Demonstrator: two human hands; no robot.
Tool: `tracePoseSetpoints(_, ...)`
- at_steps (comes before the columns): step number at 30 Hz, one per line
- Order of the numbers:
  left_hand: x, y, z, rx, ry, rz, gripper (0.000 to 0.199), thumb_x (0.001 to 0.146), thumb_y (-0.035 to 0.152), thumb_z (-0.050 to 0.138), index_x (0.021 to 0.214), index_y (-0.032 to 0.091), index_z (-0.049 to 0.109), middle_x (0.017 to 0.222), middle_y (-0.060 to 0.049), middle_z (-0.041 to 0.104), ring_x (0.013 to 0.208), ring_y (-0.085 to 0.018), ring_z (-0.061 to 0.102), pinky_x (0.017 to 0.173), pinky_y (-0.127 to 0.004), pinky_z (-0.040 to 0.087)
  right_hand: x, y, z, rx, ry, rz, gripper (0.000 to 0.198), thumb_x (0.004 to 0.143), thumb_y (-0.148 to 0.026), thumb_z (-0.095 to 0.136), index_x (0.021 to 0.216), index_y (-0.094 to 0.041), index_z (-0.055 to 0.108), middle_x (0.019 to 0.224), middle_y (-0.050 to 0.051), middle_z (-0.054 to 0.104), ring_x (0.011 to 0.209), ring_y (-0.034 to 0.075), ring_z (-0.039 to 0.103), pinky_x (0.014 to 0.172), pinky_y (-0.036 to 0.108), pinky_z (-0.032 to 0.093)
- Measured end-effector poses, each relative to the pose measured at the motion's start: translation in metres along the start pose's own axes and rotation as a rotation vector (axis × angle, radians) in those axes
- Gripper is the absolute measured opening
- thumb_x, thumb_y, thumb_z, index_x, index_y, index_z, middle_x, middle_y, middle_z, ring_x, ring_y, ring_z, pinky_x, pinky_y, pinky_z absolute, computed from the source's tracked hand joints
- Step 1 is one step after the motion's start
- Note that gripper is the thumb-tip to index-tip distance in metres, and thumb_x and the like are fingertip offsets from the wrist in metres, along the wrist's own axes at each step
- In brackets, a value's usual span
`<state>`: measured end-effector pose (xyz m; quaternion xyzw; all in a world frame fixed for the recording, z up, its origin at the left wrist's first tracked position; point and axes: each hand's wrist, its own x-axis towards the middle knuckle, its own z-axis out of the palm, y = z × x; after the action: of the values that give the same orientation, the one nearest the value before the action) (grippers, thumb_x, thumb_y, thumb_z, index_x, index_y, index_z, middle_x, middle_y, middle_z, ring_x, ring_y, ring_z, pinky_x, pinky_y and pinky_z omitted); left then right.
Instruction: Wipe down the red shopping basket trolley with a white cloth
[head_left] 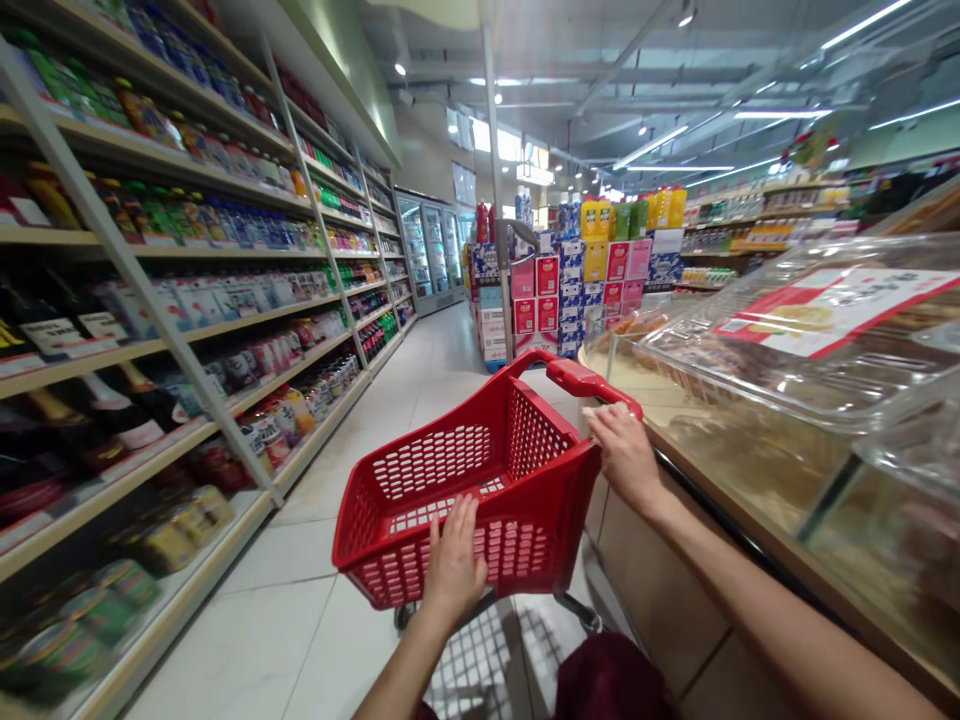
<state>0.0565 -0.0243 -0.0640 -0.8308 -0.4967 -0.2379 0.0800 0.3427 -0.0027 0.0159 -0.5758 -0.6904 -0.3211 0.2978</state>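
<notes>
A red plastic shopping cart point(532, 535) with slotted sides stands in the aisle in front of me, turned sideways. Nothing lies on the visible part of its basket floor. My right hand point(624, 448) has its fingers curled over the end of the cart's red handle point(581, 380). Lower down, my left hand point(456, 560) reaches to the near side of the basket. Its fingers are stretched out along the wall and past the top rim, not wrapped round anything; whether the palm touches the plastic I cannot tell.
Shelves of bottles and cans point(247, 250) line the left side. Close on my right is a counter with clear plastic food packs point(810, 340). Stacked drink cartons point(544, 300) stand ahead beside a metal post point(491, 130), with glass-door fridges point(435, 250) farther back.
</notes>
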Motion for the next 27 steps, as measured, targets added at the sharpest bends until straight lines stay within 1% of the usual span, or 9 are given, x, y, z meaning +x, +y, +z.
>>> tracePoseSetpoints(2, 0.001, -0.001, 0.001, -0.011, 0.004, -0.006, 0.069, 0.061, 0.009, 0.041, 0.129, 0.009, 0.027, 0.134, -0.014, 0.036, 0.126, -0.023, 0.027, 0.103, -0.049, 0.02, -0.003, -0.008, 0.002, 0.076, -0.038, -0.193, 0.035, 0.084, -0.012, 0.035, 0.112, -0.017, 0.056, 0.118, 0.007, 0.055, 0.116, 0.022, 0.04, 0.095, 0.039, 0.03)
tracePoseSetpoints(4, 0.002, -0.003, 0.002, -0.022, 0.01, -0.009, 0.07, 0.06, 0.008, 0.041, 0.129, 0.01, 0.026, 0.134, -0.013, 0.037, 0.126, -0.023, 0.028, 0.103, -0.049, 0.019, -0.004, -0.007, 0.001, 0.108, -0.077, -0.28, 0.036, 0.084, -0.012, 0.035, 0.114, -0.02, 0.054, 0.12, 0.004, 0.054, 0.117, 0.021, 0.039, 0.096, 0.037, 0.03)
tracePoseSetpoints(8, 0.003, -0.003, 0.005, -0.039, 0.014, -0.01, 0.07, 0.061, 0.008, 0.042, 0.129, 0.012, 0.026, 0.134, -0.013, 0.037, 0.126, -0.023, 0.028, 0.103, -0.049, 0.019, 0.005, 0.015, -0.002, 0.009, -0.023, 0.036, 0.036, 0.083, -0.012, 0.036, 0.113, -0.014, 0.054, 0.119, 0.012, 0.053, 0.115, 0.025, 0.041, 0.093, 0.042, 0.032)
tracePoseSetpoints(10, 0.003, -0.003, 0.006, -0.042, 0.023, -0.013, 0.07, 0.061, 0.009, 0.042, 0.129, 0.011, 0.026, 0.133, -0.013, 0.038, 0.125, -0.023, 0.029, 0.103, -0.049, 0.018, 0.004, 0.012, -0.001, 0.017, 0.002, 0.066, 0.034, 0.082, -0.012, 0.037, 0.111, -0.011, 0.056, 0.117, 0.014, 0.054, 0.115, 0.026, 0.041, 0.094, 0.042, 0.032)
tracePoseSetpoints(15, 0.004, -0.004, 0.008, -0.041, 0.053, -0.022, 0.07, 0.06, 0.008, 0.043, 0.129, 0.012, 0.027, 0.132, -0.013, 0.04, 0.124, -0.024, 0.031, 0.102, -0.049, 0.02, -0.004, -0.016, 0.003, 0.152, -0.107, -0.293, 0.037, 0.083, -0.012, 0.036, 0.116, -0.02, 0.053, 0.12, 0.005, 0.053, 0.118, 0.02, 0.039, 0.097, 0.038, 0.03)
tracePoseSetpoints(19, 0.003, -0.004, 0.007, -0.047, 0.031, -0.007, 0.07, 0.061, 0.009, 0.042, 0.129, 0.012, 0.027, 0.133, -0.013, 0.038, 0.125, -0.023, 0.03, 0.102, -0.049, 0.02, 0.009, 0.004, 0.0, 0.057, -0.021, 0.015, 0.036, 0.082, -0.012, 0.038, 0.112, -0.018, 0.055, 0.118, 0.01, 0.054, 0.113, 0.025, 0.043, 0.091, 0.043, 0.035)
tracePoseSetpoints(21, 0.003, -0.003, 0.007, -0.047, 0.031, -0.007, 0.069, 0.061, 0.009, 0.042, 0.128, 0.011, 0.027, 0.133, -0.013, 0.038, 0.126, -0.023, 0.028, 0.103, -0.049, 0.02, 0.011, 0.005, 0.001, 0.047, 0.025, 0.086, 0.034, 0.082, -0.013, 0.039, 0.11, -0.015, 0.057, 0.115, 0.013, 0.055, 0.111, 0.025, 0.044, 0.09, 0.043, 0.036)
tracePoseSetpoints(25, 0.004, -0.004, 0.007, -0.044, 0.035, -0.019, 0.067, 0.062, 0.009, 0.041, 0.128, 0.011, 0.028, 0.132, -0.013, 0.039, 0.125, -0.023, 0.03, 0.103, -0.049, 0.019, -0.001, -0.024, 0.004, 0.162, -0.078, -0.232, 0.035, 0.083, -0.014, 0.038, 0.113, -0.02, 0.055, 0.117, 0.006, 0.055, 0.114, 0.021, 0.042, 0.095, 0.037, 0.033)
tracePoseSetpoints(27, 0.004, -0.005, 0.006, -0.053, 0.027, -0.011, 0.068, 0.062, 0.009, 0.042, 0.128, 0.013, 0.028, 0.132, -0.012, 0.04, 0.124, -0.023, 0.031, 0.103, -0.048, 0.02, -0.004, -0.026, 0.002, 0.174, -0.145, -0.279, 0.038, 0.083, -0.012, 0.038, 0.117, -0.022, 0.051, 0.12, 0.003, 0.054, 0.115, 0.02, 0.041, 0.095, 0.037, 0.033)
